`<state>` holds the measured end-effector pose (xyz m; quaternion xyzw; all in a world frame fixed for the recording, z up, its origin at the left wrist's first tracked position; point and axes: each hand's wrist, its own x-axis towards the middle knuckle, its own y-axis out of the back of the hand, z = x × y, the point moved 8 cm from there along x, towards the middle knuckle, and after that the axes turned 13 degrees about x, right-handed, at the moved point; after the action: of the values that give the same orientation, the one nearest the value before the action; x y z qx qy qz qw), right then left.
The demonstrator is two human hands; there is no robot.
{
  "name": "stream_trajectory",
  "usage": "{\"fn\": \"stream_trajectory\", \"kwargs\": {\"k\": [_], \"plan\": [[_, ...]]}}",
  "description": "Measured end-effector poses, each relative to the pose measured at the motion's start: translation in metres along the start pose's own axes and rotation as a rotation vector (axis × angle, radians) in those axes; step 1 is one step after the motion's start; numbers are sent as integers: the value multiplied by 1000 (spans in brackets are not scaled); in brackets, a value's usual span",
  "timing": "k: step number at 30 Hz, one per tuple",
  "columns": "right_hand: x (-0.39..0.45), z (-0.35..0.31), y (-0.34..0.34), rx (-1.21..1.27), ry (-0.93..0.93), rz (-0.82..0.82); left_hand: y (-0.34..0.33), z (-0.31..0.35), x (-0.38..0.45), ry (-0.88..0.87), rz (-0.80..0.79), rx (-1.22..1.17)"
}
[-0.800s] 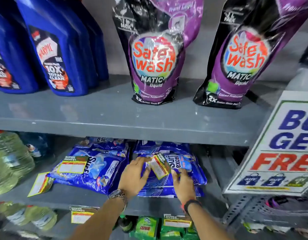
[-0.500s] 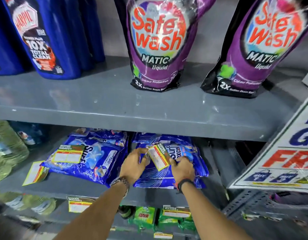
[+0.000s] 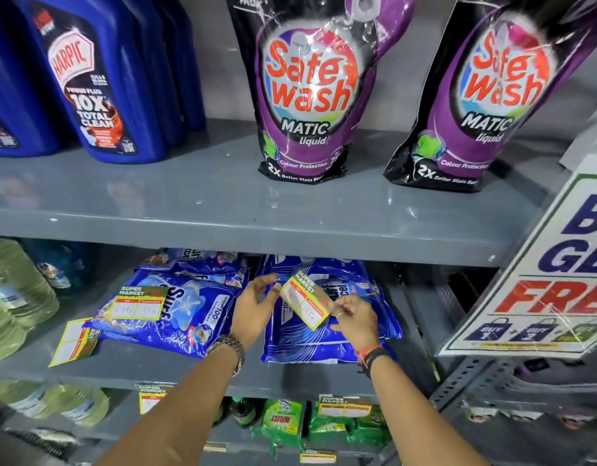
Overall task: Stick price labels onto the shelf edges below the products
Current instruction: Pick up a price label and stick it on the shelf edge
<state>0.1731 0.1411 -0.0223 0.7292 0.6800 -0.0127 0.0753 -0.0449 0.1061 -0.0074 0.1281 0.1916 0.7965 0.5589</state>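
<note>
Both hands are holding one price label [image 3: 305, 302], tilted in the air just above the right Surf Excel pack [image 3: 290, 344]. Left hand [image 3: 257, 309] is pinching the upper-left corner; right hand [image 3: 356, 319] is pinching the lower-right, fingers closed narrow on it. Label is not yet sitting on the shelf edge [image 3: 290, 385] below the packs. Judgement: I'm reading this as readying the label. Worth gripping corners only, levelling it against the edge, and pressing from one end across.

Upper shelf [image 3: 189, 210] bears Harpic bottles [image 3: 99, 79] and Safewash pouches [image 3: 307, 95]; lower shelf [image 3: 156, 368], Surf packs [image 3: 176, 317].
</note>
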Motion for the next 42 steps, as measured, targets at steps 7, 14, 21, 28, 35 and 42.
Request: {"fn": "stream_trajectory", "kwargs": {"k": [7, 14, 21, 28, 35, 42], "plan": [[-32, -34, -1, -56, 108, -202, 15, 23, -26, -34, -54, -154], [-75, -71, 13, -113, 248, -188, 32, 37, -55, -80, -98, -197], [-110, -99, 31, -90, 323, -171, 48, 65, -91, -132, -122, -260], [-138, -140, 66, -2, 457, -86, 54, 116, -119, -216, -61, -284], [-151, -195, 105, 83, 619, 103, 67, 188, -128, -427, 121, -166], [-147, -218, 104, -44, 688, 164, 76, 209, -125, -483, 261, -22]]}}
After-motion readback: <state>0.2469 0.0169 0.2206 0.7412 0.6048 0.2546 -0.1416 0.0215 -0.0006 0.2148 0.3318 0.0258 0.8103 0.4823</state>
